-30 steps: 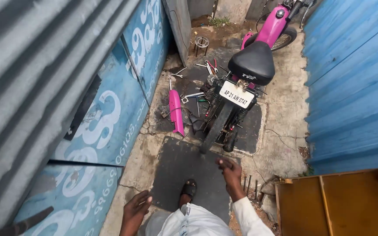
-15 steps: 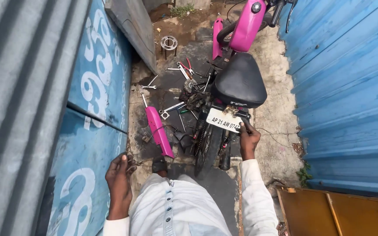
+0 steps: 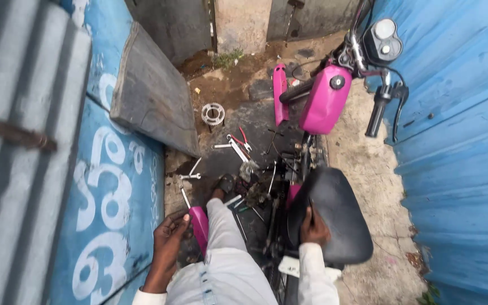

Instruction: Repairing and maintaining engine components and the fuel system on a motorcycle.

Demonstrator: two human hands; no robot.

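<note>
Head view shows our right hand (image 3: pixel 313 229) pressed flat, fingers apart, on the black padded motorcycle seat (image 3: pixel 331 214); our left hand (image 3: pixel 169 236) hangs loosely curled, gripping nothing, beside a pink plastic side panel (image 3: pixel 200 226). We judge the bike could tip if we lean harder. Scattered steel wrenches (image 3: pixel 235 148) underfoot invite tripping; blue corrugated walls (image 3: pixel 453 141) crowd both sides.

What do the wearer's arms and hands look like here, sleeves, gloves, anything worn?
Both hands are bare, no gloves. The left hand and right hand come out of long white sleeves ending at the wrists. No watch or rings can be made out.
</note>
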